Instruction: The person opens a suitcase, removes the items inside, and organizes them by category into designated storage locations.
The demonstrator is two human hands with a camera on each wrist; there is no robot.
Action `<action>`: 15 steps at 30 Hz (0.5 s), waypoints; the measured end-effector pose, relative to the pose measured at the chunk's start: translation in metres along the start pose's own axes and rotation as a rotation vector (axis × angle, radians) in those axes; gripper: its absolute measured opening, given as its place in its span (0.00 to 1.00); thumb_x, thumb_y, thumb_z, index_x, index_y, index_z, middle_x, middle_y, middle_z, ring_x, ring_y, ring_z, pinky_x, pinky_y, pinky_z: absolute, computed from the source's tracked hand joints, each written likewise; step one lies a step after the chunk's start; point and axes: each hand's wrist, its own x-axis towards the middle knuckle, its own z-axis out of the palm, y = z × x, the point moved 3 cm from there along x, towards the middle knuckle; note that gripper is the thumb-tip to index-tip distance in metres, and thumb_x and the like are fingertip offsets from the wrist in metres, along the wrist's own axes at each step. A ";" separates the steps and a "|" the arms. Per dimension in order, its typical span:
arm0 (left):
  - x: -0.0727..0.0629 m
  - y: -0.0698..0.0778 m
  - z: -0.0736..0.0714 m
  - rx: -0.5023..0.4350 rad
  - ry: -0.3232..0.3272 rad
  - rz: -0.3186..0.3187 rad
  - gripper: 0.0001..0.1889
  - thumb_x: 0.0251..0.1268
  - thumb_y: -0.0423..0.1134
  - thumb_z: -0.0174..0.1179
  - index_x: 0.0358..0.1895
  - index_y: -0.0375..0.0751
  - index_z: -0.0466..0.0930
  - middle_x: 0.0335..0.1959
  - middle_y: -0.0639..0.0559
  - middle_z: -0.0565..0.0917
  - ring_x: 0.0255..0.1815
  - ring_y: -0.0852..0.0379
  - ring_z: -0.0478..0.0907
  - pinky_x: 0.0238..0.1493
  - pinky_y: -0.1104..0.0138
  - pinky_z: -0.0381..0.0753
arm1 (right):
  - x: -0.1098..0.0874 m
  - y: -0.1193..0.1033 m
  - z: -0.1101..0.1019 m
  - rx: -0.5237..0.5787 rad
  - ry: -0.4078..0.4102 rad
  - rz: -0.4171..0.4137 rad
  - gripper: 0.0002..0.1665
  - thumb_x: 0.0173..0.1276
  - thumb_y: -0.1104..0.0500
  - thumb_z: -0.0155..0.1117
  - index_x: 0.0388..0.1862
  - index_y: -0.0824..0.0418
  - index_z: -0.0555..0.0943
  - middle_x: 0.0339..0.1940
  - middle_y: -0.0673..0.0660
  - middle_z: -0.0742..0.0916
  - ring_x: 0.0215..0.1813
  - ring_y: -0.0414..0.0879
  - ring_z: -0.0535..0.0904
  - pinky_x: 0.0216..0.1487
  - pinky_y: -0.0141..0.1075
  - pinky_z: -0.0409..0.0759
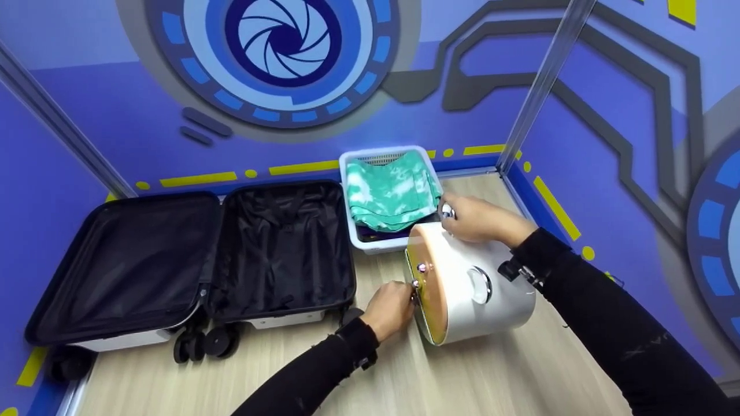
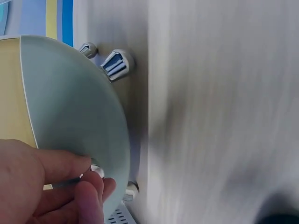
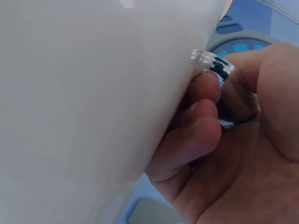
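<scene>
A white rounded storage box (image 1: 491,306) with a peach-edged front and chrome fittings stands on the wooden surface, right of centre in the head view. My left hand (image 1: 393,309) is at its front panel. In the left wrist view, thumb and fingers pinch a small silver knob (image 2: 97,171) on the grey-green panel (image 2: 79,102); short chrome feet (image 2: 117,65) show below it. On the box's far side my right hand (image 1: 477,218) grips a chrome handle (image 3: 219,67), fingers curled round it against the white wall. A chrome ring (image 1: 489,286) is set in the upper face.
Left of the box lies an open black-lined suitcase (image 1: 283,254), its two halves side by side, wheels (image 1: 222,341) toward me. Behind the box a white basket (image 1: 378,249) holds folded green-and-white cloth (image 1: 393,190). Blue printed walls (image 1: 300,138) close the back and sides.
</scene>
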 end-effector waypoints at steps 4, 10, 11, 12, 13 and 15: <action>0.000 0.001 0.001 0.003 0.005 -0.027 0.06 0.63 0.32 0.71 0.30 0.44 0.85 0.30 0.50 0.92 0.32 0.49 0.91 0.34 0.56 0.88 | 0.000 0.000 -0.001 -0.019 0.008 -0.016 0.42 0.83 0.51 0.55 0.89 0.63 0.58 0.75 0.75 0.81 0.67 0.67 0.85 0.59 0.57 0.90; 0.000 0.003 0.003 -0.010 0.014 -0.006 0.03 0.65 0.33 0.72 0.35 0.44 0.88 0.32 0.51 0.92 0.34 0.50 0.92 0.36 0.57 0.88 | -0.003 0.001 -0.002 -0.017 0.013 -0.007 0.23 0.82 0.54 0.56 0.71 0.57 0.73 0.59 0.68 0.88 0.55 0.60 0.87 0.46 0.48 0.91; 0.001 0.003 0.003 -0.004 0.017 -0.006 0.04 0.64 0.33 0.72 0.33 0.44 0.87 0.31 0.50 0.92 0.34 0.50 0.91 0.35 0.57 0.88 | -0.003 0.001 -0.002 -0.011 0.011 -0.005 0.22 0.82 0.54 0.56 0.70 0.56 0.73 0.59 0.67 0.88 0.54 0.60 0.87 0.46 0.48 0.91; 0.002 0.003 0.004 -0.001 0.016 -0.011 0.05 0.63 0.32 0.72 0.31 0.44 0.86 0.31 0.50 0.92 0.33 0.50 0.91 0.35 0.57 0.88 | -0.003 0.001 -0.002 -0.005 0.008 -0.003 0.24 0.83 0.53 0.56 0.73 0.57 0.72 0.60 0.67 0.87 0.55 0.60 0.87 0.47 0.48 0.91; 0.002 0.003 0.004 0.009 0.017 -0.015 0.06 0.63 0.32 0.72 0.30 0.44 0.86 0.30 0.50 0.92 0.33 0.50 0.91 0.35 0.57 0.88 | -0.003 0.001 -0.002 -0.001 0.007 -0.004 0.26 0.83 0.53 0.56 0.75 0.58 0.71 0.62 0.68 0.87 0.57 0.60 0.87 0.49 0.49 0.92; 0.003 0.003 0.005 0.023 0.012 -0.021 0.07 0.63 0.33 0.73 0.29 0.44 0.85 0.30 0.49 0.92 0.32 0.49 0.91 0.35 0.57 0.89 | -0.003 0.001 -0.001 0.007 0.009 -0.006 0.29 0.83 0.53 0.56 0.78 0.58 0.69 0.64 0.69 0.87 0.59 0.62 0.87 0.53 0.52 0.91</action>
